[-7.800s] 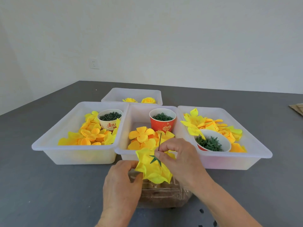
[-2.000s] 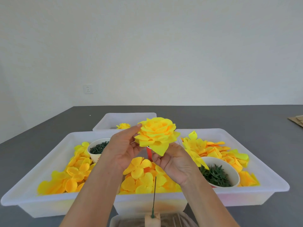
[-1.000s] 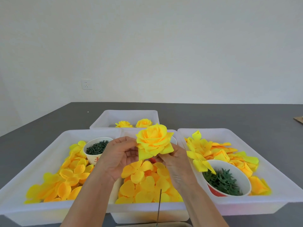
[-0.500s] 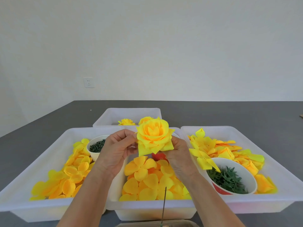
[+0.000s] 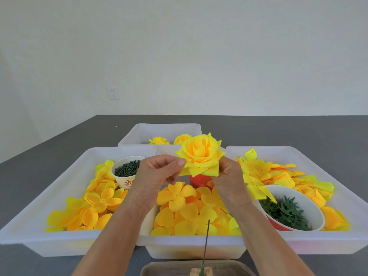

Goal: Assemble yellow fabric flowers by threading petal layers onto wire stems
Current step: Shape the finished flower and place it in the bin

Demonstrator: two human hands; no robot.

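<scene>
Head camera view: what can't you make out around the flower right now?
- Underside of the yellow flower: hidden by its own petals and both hands.
- Right hand fingertips: behind the flower, grip unclear.
- Red cup contents: blocked by the flower.
- Wire stem base: cut off by the bottom edge.
- White cup print: too small to read.

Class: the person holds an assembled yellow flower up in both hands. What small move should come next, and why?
Probably carry the flower forward and set it in the far tray. It looks fully layered, both the left hand and right hand pinch its outer petals, and two finished flowers already lie there.
</scene>
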